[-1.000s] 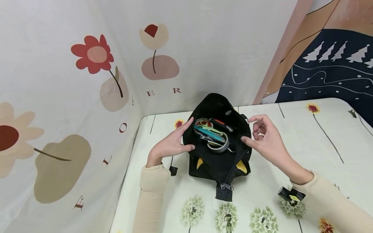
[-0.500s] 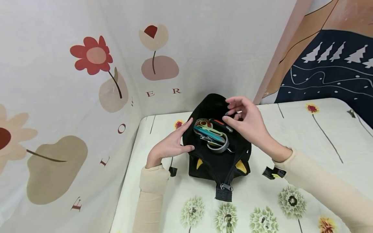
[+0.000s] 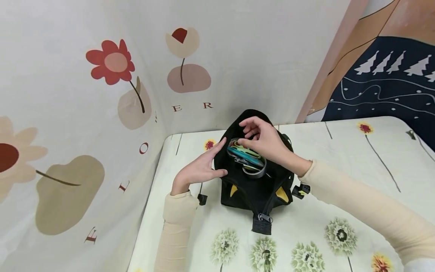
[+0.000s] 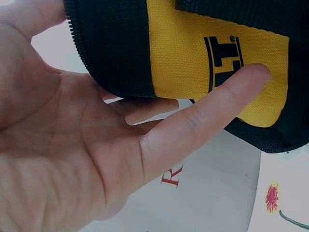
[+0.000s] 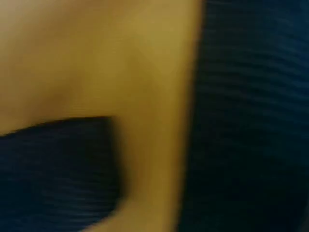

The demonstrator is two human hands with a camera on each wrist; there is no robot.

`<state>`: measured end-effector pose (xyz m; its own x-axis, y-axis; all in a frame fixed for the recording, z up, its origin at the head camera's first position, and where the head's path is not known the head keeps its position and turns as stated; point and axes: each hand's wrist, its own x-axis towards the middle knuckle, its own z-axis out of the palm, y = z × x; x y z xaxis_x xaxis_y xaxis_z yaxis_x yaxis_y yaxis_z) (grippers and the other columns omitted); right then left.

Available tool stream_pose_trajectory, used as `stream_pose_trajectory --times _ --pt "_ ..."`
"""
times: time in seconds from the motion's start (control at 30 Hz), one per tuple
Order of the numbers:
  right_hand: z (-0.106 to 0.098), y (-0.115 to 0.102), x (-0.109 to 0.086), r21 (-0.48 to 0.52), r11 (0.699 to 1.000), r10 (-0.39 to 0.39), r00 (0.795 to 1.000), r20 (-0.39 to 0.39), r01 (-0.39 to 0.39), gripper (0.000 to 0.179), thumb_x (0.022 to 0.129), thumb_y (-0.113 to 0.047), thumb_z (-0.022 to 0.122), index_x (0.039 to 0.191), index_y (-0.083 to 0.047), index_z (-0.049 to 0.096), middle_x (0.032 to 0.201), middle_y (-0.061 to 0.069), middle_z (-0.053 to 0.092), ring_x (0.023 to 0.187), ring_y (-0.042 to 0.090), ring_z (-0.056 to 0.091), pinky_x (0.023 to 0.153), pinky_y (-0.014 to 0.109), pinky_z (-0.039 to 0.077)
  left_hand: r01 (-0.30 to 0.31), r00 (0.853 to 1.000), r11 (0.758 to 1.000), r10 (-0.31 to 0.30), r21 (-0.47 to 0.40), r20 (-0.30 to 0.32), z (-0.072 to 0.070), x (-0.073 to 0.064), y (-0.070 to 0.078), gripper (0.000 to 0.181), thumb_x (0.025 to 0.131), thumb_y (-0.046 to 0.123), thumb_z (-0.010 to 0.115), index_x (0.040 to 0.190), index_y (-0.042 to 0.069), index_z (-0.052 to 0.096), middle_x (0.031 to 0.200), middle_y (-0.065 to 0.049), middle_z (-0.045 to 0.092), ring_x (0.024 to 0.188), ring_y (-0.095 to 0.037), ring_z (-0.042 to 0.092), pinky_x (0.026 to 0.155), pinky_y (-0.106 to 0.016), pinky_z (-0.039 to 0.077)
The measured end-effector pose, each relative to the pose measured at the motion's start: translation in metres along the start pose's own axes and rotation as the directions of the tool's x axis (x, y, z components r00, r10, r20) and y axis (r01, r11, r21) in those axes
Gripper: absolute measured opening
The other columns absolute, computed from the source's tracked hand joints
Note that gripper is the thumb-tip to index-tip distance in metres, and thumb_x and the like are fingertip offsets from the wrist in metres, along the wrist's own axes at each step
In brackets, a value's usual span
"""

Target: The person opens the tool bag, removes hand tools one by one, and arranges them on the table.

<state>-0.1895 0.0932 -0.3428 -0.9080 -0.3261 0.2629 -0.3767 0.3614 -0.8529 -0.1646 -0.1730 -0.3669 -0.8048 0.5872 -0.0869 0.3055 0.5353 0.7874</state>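
A black zippered tool bag [image 3: 238, 196] with yellow patches stands gaping on the table. My left hand [image 3: 200, 168] rests against its left side, thumb and forefinger spread along the rim. In the left wrist view, a straight finger [image 4: 207, 113] of that hand lies over the yellow panel [image 4: 181, 53]. Over the bag's mouth hovers my right hand [image 3: 266, 141], fingers bent loosely with nothing visible between them. Inside lie a teal tool [image 3: 245, 155], a light green handle [image 3: 249, 151] and a grey tape roll [image 3: 256, 174]. My right hand hides the bag's back right contents. The right wrist view is blurred.
The bag's zipper end [image 3: 261, 226] with its metal pull points toward me on the flower-printed tablecloth [image 3: 316, 211]. Behind the table hangs a white printed curtain [image 3: 258, 56], with a dark blue tree-printed cloth [image 3: 380, 94] at the right.
My right hand has left the bag's right rim and moved leftward over its mouth, covering the black and orange tool inside. The left hand and the bag have stayed in place.
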Motion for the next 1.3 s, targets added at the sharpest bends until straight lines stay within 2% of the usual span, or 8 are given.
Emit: stream_pose_trajectory --times 0.13,0.3,0.6,0.8,1.3 --pt "0.005 0.017 -0.003 -0.065 0.998 0.019 0.999 0.039 -0.017 0.045 0.096 -0.005 0.086 0.137 0.000 0.068 0.120 0.017 0.070 0.102 0.029 0.069 0.087 0.029 0.056 0.003 1.000 1.000 -0.003 -0.002 0.006 0.001 -0.001 0.000 0.102 0.101 0.012 0.073 0.180 0.010 0.009 0.186 -0.009 0.010 0.171 -0.030 0.013 0.136 -0.055 0.017" --pt "0.010 0.032 -0.009 -0.083 0.996 0.025 0.998 0.065 -0.020 0.044 0.097 -0.004 0.085 0.136 0.001 0.068 0.119 0.022 0.070 0.103 0.033 0.069 0.085 0.028 0.054 -0.001 1.000 1.000 0.002 -0.008 0.014 -0.001 -0.002 0.002 0.102 0.101 0.015 0.072 0.179 0.009 0.007 0.186 -0.010 0.008 0.171 -0.031 0.011 0.136 -0.056 0.016" --pt "0.015 0.049 -0.021 -0.118 0.993 -0.009 0.998 0.057 0.016 0.046 0.094 -0.001 0.087 0.136 0.004 0.068 0.119 0.022 0.072 0.104 0.040 0.070 0.081 0.028 0.055 0.007 1.000 1.000 -0.007 -0.012 0.026 -0.003 -0.001 0.001 0.103 0.100 0.015 0.072 0.180 0.010 0.006 0.187 -0.009 0.007 0.172 -0.030 0.010 0.137 -0.056 0.015" --pt "0.015 0.063 -0.026 -0.160 0.987 0.035 0.998 0.054 -0.026 0.047 0.093 0.000 0.088 0.136 0.002 0.068 0.119 0.023 0.072 0.103 0.039 0.071 0.079 0.034 0.056 0.012 1.000 1.000 -0.012 -0.015 0.028 -0.002 -0.002 -0.001 0.103 0.102 0.012 0.072 0.180 0.011 0.005 0.187 -0.009 0.006 0.172 -0.030 0.009 0.136 -0.056 0.016" --pt "0.021 0.088 -0.031 -0.197 0.980 0.049 0.994 0.096 -0.029 0.052 0.092 0.001 0.089 0.139 0.003 0.068 0.121 0.021 0.073 0.099 0.032 0.070 0.087 0.049 0.057 0.010 0.999 1.000 -0.009 -0.004 0.034 -0.003 -0.002 -0.002 0.103 0.102 0.012 0.072 0.180 0.012 0.005 0.187 -0.009 0.006 0.172 -0.029 0.010 0.136 -0.056 0.016"
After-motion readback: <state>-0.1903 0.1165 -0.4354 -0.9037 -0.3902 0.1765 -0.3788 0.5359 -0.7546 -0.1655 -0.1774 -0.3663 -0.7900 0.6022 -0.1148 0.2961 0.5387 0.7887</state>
